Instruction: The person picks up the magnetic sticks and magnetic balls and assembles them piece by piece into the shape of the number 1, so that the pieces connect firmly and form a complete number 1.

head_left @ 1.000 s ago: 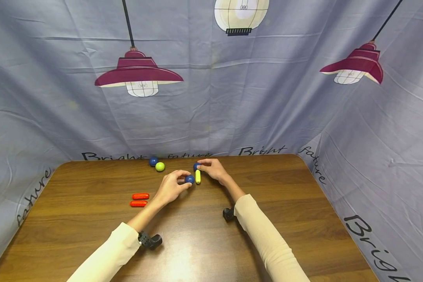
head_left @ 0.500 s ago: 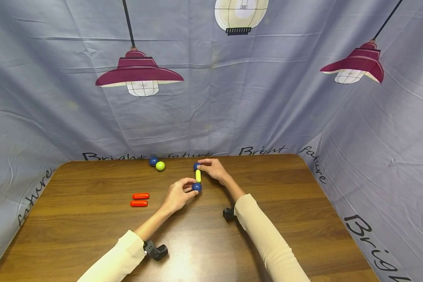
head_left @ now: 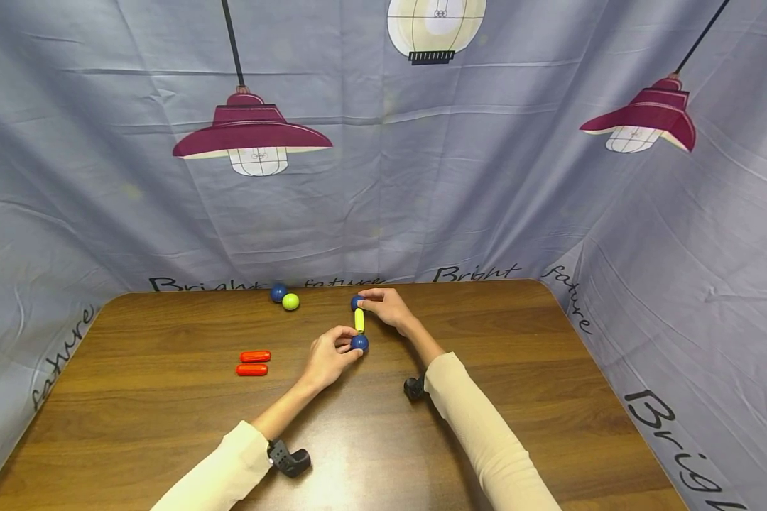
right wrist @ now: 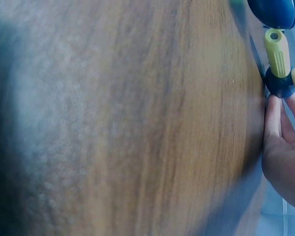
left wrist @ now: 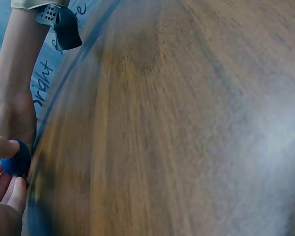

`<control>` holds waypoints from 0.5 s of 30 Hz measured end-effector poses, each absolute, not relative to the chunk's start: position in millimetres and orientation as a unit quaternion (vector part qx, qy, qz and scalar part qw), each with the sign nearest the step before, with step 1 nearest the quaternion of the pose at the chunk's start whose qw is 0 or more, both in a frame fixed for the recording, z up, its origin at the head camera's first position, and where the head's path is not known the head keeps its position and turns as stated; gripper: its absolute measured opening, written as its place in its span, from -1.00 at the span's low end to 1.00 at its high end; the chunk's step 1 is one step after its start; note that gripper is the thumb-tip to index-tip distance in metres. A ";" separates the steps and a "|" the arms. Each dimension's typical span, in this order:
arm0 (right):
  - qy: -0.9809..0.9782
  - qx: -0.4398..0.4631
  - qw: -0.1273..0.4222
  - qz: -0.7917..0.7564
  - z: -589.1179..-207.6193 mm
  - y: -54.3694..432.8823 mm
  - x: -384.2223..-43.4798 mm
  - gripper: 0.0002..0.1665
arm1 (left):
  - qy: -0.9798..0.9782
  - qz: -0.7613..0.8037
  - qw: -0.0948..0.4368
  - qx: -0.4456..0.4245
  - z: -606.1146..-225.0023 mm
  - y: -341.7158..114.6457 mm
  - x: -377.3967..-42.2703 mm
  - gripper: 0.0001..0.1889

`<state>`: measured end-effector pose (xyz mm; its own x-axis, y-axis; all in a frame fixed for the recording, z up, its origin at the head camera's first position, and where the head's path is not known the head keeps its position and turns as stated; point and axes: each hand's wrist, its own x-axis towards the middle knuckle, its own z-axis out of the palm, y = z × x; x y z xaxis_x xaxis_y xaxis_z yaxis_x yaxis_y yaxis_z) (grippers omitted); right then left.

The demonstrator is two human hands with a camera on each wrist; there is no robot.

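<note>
In the head view my left hand (head_left: 328, 356) pinches a blue ball (head_left: 359, 343) between thumb and fingers. My right hand (head_left: 386, 306) holds a second blue ball (head_left: 356, 302) farther back. Between the two balls lies a short yellow rod (head_left: 359, 320). The right wrist view shows the rod (right wrist: 278, 56) joined to or pressed on the far ball (right wrist: 279, 84), its holed end facing the near ball (right wrist: 275, 10). Whether that end touches the near ball, I cannot tell. Fingers partly cover both balls.
Two red rods (head_left: 253, 363) lie side by side left of my left hand. At the table's back edge a blue ball (head_left: 278, 292) and a yellow-green ball (head_left: 290, 301) sit together. A printed curtain (head_left: 371, 213) hangs behind the wooden table (head_left: 518, 341).
My left hand has brought its blue ball from the rod's left side rightward and nearer to me, to the rod's near end. The right hand has stayed in place.
</note>
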<state>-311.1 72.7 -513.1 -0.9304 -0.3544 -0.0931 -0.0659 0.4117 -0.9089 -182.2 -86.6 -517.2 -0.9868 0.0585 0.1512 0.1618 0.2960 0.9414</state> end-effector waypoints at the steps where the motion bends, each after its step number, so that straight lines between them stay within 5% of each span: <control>1: 0.828 -0.127 0.138 -0.528 -513.6 72.9 -311.3 -0.62 | -0.804 -0.588 0.046 -0.068 -517.9 -86.1 -182.3 -0.70; 15: 0.830 -0.128 0.140 -0.524 -515.4 73.7 -313.1 -0.61 | -0.812 -0.578 0.071 -0.042 -525.3 -82.7 -185.6 -0.70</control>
<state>-313.1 73.7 -515.4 -0.9279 -0.3596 -0.0980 -0.0658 0.4170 -0.9065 -185.6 -82.7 -525.3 -0.9864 -0.0130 0.1639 0.1505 0.3292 0.9322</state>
